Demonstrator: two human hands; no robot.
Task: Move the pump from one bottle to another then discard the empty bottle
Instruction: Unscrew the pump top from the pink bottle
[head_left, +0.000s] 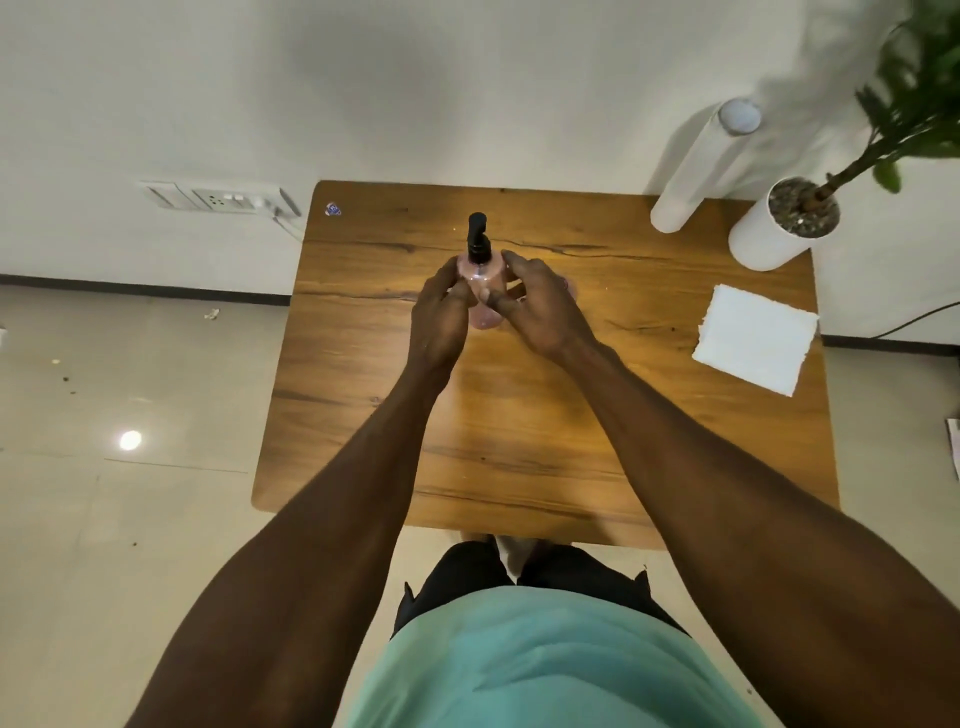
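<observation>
Item: clear pink-tinted plastic bottle (480, 275), upright near the middle of the brown wood-grain desk (519, 415), toward its far half. Fitted with a black plastic pump (476, 236), nozzle pointing away from the person.

Item: left hand (439, 317), fingers curled round the bottle's left side, holding it. Right hand (535, 306), fingers curled against the right side, thumb across the front. The bottle sits between both hands; the pump stands clear above the fingers, untouched.

Item: possible second pink object just behind the right hand, mostly hidden; cannot tell whether it is the other bottle.

Also on the desk: white folded paper napkin (756, 345) at the right edge; tall white cylinder (701, 166) and white round planter with green plant (784, 221) in the far right corner.

Risks, as judged: twisting the pump off with a loose hold could spin or tip the light bottle; lifting the dip tube quickly could drip residue on the wood; a swung elbow could knock whatever stands behind the right hand.
</observation>
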